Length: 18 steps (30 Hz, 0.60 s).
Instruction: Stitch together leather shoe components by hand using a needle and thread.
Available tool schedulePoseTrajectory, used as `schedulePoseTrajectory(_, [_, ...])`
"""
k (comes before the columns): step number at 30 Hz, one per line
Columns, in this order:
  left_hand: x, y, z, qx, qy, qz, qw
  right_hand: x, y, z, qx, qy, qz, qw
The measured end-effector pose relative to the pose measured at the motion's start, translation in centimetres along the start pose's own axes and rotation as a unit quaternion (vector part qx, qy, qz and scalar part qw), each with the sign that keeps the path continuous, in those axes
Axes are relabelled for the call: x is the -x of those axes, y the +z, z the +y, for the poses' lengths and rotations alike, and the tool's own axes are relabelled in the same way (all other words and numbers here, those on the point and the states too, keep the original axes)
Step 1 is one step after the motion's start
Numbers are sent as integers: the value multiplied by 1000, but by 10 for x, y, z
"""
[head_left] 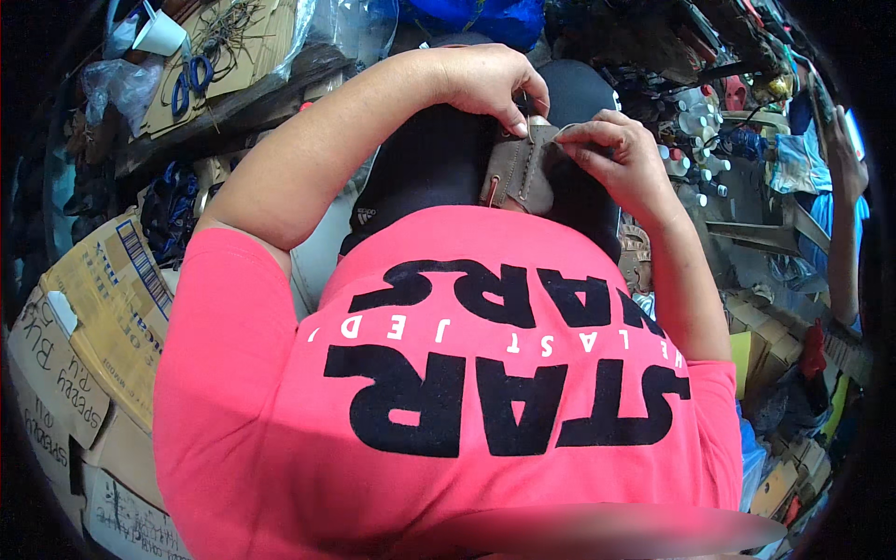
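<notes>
A brown leather shoe upper (525, 173) with a stitched seam rests between my thighs, over black shorts or trousers (425, 159). My left hand (490, 86) curls over its far edge, thumb and forefinger gripping there. A thin pale thread (546, 133) runs across the top of the upper. On the right side, my right hand (621, 154) pinches this thread between thumb and forefinger. Whether a needle is in those fingertips is too small to tell. An orange-brown lace or cord (494, 189) shows at the upper's near left edge.
Blue-handled scissors (193, 86) and a white cup (161, 34) lie on cardboard at the far left. Cardboard boxes (112, 299) stack up at left. Several plastic bottles (695, 117) stand at right. Another person's arm (847, 196) is at the far right rim.
</notes>
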State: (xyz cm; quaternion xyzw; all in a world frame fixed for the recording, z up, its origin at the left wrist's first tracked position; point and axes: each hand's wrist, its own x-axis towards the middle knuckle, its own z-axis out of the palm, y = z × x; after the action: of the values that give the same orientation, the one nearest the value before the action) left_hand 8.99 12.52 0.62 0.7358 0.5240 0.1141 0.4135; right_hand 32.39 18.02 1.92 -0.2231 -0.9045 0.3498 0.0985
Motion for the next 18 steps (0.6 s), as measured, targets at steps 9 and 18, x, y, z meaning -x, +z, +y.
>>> schedulePoseTrajectory(9, [-5, 4, -3, 45, 13, 5, 999, 0, 12, 21, -109, 8, -5, 994])
schedulePoseTrajectory(18, [-6, 14, -9, 102, 49, 10, 994, -2, 21, 27, -108, 6, 0, 994])
